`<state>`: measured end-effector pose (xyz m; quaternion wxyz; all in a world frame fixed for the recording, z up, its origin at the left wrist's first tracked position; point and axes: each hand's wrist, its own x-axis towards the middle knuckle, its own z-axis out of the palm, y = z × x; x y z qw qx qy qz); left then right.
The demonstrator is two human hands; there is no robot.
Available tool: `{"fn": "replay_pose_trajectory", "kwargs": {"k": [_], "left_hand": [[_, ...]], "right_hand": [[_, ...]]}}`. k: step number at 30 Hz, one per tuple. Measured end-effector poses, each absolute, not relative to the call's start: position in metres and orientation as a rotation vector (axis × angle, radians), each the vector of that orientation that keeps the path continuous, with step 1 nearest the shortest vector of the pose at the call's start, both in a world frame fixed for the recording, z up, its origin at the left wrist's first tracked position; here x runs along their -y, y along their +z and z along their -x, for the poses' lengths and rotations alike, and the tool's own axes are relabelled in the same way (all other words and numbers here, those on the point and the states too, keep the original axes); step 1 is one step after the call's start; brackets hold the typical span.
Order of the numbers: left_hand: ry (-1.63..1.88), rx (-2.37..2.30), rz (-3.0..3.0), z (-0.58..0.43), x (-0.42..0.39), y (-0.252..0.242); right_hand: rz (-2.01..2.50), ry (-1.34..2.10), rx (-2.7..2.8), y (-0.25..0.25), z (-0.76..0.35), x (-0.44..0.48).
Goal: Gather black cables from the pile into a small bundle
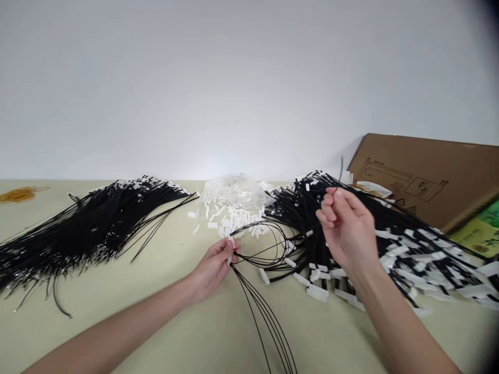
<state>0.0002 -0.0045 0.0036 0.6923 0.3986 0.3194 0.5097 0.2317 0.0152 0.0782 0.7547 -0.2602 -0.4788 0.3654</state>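
My left hand [215,266] is closed in a pinch on a few thin black cords [265,311] that trail toward me over the beige table [163,311] and loop back to the right. My right hand [345,228] hovers raised over a big pile of black cords with white clips [409,249], its fingers curled together on a black cord end from that pile. Between the hands, farther back, lies a heap of small white plastic clips [230,213] partly in a clear bag.
A second large bundle of black cords [89,228] lies at the left. A brown cardboard box [429,176] leans at the back right beside green packaging [483,228]. Yellow rubber bands [19,195] sit at the far left edge. A white wall stands behind.
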Motion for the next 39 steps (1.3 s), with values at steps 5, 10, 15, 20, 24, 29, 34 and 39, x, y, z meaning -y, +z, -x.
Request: {"fn": "replay_pose_trajectory", "kwargs": {"k": [5, 10, 15, 20, 24, 29, 34, 39], "left_hand": [[1.084, -0.727, -0.944, -0.002, 0.007, 0.006], [1.062, -0.763, -1.024, -0.004, 0.009, 0.009], [1.055, -0.766, -1.05, -0.005, 0.009, 0.009], [1.042, -0.758, -1.069, -0.004, 0.009, 0.006], [1.028, -0.763, -1.077, -0.004, 0.009, 0.006], [1.031, -0.747, -1.077, -0.003, 0.009, 0.005], [1.035, -0.75, -1.085, -0.003, 0.008, 0.005], [1.036, -0.752, -1.089, -0.003, 0.009, 0.005]], "right_hand": [[0.735, 0.032, 1.615, 0.074, -0.223, 0.0], [0.656, -0.352, 2.05, 0.048, -0.194, 0.008], [0.664, -0.471, 2.138, 0.029, -0.182, 0.007], [0.651, -0.499, 2.16, 0.028, -0.177, 0.008], [0.649, -0.511, 2.177, 0.028, -0.175, 0.008], [0.647, -0.508, 2.166, 0.028, -0.175, 0.008], [0.642, -0.507, 2.167, 0.028, -0.175, 0.007], [0.633, -0.506, 2.179, 0.029, -0.175, 0.007]]}}
